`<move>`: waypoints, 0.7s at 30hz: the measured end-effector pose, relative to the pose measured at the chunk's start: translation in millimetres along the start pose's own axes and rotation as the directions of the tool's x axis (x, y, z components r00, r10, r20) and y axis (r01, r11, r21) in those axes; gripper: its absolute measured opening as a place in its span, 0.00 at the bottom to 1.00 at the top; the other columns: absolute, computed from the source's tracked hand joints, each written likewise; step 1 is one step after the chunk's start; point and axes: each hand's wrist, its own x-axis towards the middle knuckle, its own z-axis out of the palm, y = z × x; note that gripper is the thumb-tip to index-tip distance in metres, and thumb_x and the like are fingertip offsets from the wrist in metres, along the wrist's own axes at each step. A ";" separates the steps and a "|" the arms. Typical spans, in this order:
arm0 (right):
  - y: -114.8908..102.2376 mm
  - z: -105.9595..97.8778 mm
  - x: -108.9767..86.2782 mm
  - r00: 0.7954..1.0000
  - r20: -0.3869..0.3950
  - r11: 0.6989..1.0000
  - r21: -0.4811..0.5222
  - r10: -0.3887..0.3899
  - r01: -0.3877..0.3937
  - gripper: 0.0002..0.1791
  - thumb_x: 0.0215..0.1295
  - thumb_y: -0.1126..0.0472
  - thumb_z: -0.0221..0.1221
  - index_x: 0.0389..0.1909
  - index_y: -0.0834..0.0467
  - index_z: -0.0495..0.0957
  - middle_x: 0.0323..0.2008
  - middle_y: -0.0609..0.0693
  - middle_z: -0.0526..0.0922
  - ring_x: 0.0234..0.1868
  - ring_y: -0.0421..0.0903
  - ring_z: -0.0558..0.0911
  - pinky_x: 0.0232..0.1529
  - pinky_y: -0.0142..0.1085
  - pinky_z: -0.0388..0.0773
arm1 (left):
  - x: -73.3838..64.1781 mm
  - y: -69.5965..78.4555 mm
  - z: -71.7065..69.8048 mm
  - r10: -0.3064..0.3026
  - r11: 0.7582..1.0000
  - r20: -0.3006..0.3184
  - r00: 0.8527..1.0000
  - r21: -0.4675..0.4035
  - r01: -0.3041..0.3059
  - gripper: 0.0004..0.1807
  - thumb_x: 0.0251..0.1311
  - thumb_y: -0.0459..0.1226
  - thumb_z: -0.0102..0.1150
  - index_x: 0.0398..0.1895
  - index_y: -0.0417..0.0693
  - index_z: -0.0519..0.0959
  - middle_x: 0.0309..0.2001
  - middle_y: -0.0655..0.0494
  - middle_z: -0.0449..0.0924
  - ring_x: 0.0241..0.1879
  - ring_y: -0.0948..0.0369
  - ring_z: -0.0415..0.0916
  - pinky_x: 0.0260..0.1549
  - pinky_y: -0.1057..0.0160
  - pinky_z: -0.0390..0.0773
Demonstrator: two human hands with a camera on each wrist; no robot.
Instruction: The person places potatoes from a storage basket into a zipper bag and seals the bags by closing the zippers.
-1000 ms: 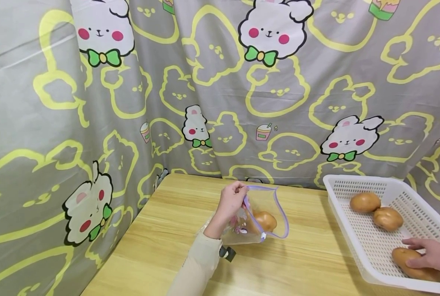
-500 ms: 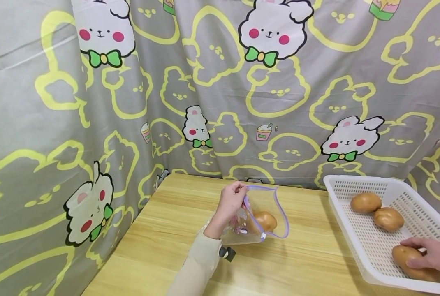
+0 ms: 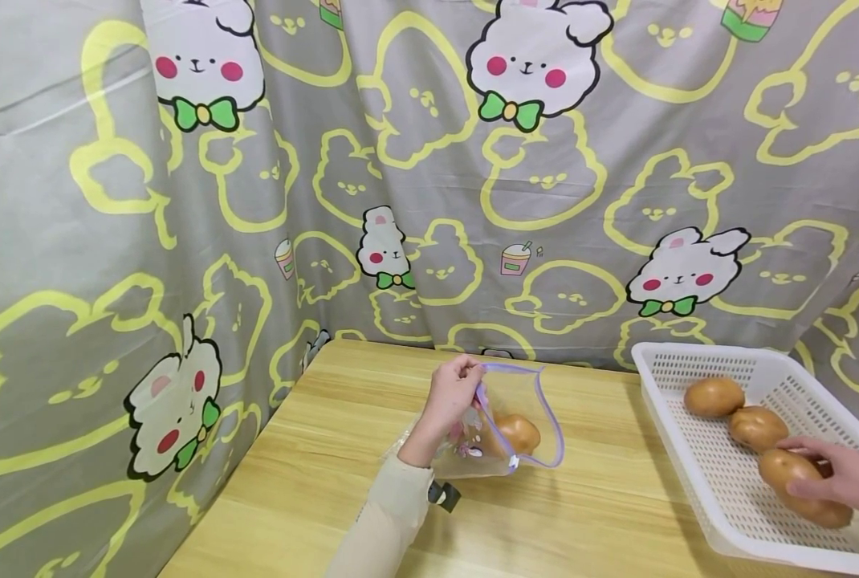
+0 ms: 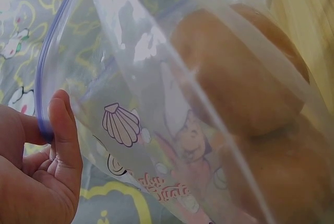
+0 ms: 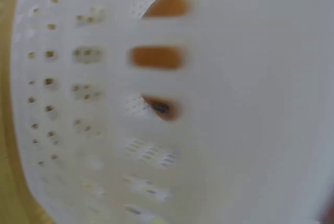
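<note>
My left hand [image 3: 449, 395] pinches the purple-edged rim of a clear zip bag [image 3: 466, 461], whose mouth gapes to the right. Inside the bag lies a brown potato [image 3: 518, 433] near the opening. The left wrist view shows two potatoes [image 4: 235, 70] through the printed plastic, with my thumb [image 4: 63, 122] on the rim. Over at the right, my right hand [image 3: 850, 477] grips a long potato [image 3: 798, 486] in the white basket [image 3: 678, 457], thumb on its near side. In the right wrist view, the basket's wall hides most of that hand's work.
Two more potatoes, one farther back [image 3: 714, 397] and one beside it [image 3: 758, 427], lie in the basket. A dark wrist camera piece [image 3: 444, 495] sticks out below my left wrist. A patterned curtain [image 3: 429, 185] borders the wooden table [image 3: 574, 522] behind and to the left.
My right hand has shifted the long potato slightly up and to the left, closer to the other two in the basket. The left hand and the bag stay as they were.
</note>
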 end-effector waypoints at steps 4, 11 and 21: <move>-12.4 -6.8 3.1 1.000 -0.007 1.000 -0.016 0.019 -0.019 0.31 0.57 0.61 0.65 0.50 0.80 0.64 0.38 0.66 0.77 0.36 0.41 0.78 0.27 0.30 0.75 | -0.1 0.7 -0.1 -0.007 1.000 -0.006 1.000 0.007 0.007 0.07 0.65 0.27 0.49 0.32 0.31 0.77 0.21 0.36 0.76 0.11 0.66 0.70 0.20 0.52 0.82; -28.1 -12.8 9.1 0.996 -0.006 0.995 -0.018 0.094 -0.094 0.39 0.54 0.58 0.68 0.54 0.80 0.60 0.38 0.68 0.75 0.37 0.57 0.79 0.26 0.34 0.77 | -0.8 0.2 -0.3 -0.004 1.000 -0.002 1.000 0.005 0.004 0.08 0.65 0.27 0.49 0.32 0.31 0.77 0.21 0.35 0.76 0.11 0.65 0.69 0.22 0.47 0.81; -45.3 -21.0 15.1 0.999 -0.048 1.000 -0.021 0.002 -0.003 0.37 0.54 0.61 0.68 0.54 0.80 0.61 0.40 0.66 0.75 0.32 0.35 0.75 0.26 0.31 0.76 | -1.1 -0.3 0.3 0.001 1.000 -0.002 1.000 0.003 -0.001 0.08 0.65 0.27 0.49 0.32 0.32 0.78 0.20 0.37 0.76 0.11 0.65 0.70 0.25 0.40 0.79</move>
